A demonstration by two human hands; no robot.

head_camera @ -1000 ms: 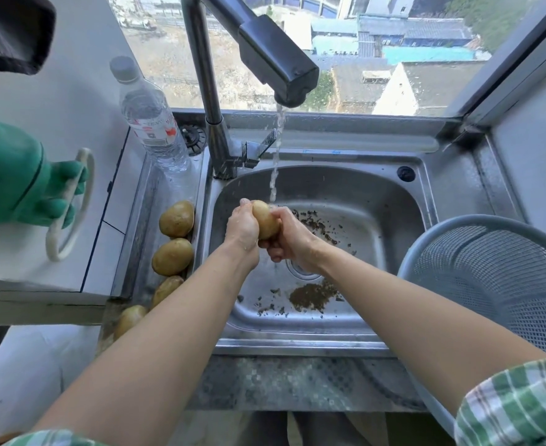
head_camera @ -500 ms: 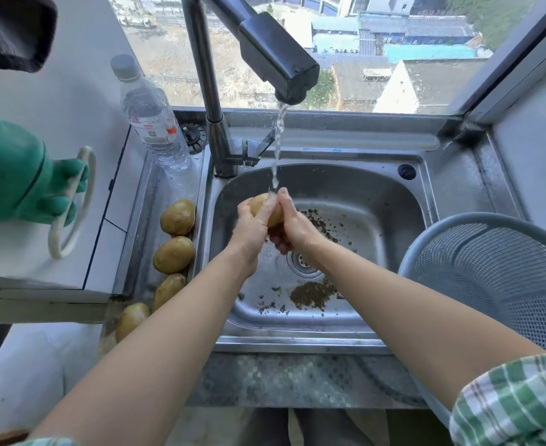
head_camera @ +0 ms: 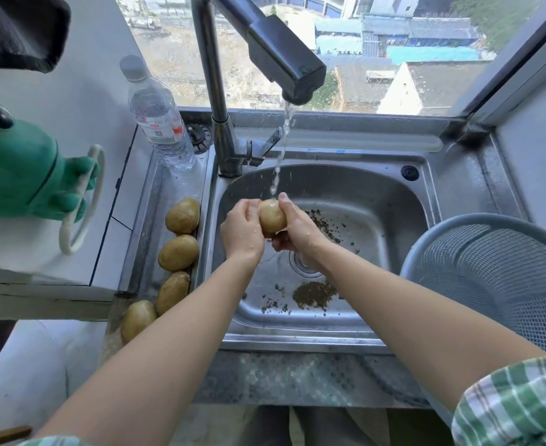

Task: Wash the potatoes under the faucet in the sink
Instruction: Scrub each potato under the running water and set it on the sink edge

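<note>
more of the potato (head_camera: 272, 215) is showing now, the palms sliding off its top. left hand (head_camera: 242, 235) and right hand (head_camera: 299, 231) are both curling round its sides, fingers clamping it over the sink (head_camera: 377, 194), the stream (head_camera: 279, 156) from the faucet (head_camera: 284, 62) landing just between the fingertips. it's wanting steady turning, so every face is getting rinsed.

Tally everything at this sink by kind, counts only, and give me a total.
Potatoes: 5, counting the held potato
Plastic bottle: 1
Mesh basket: 1
Green frog toy: 1
Faucet: 1
Sink: 1
Total: 10
</note>
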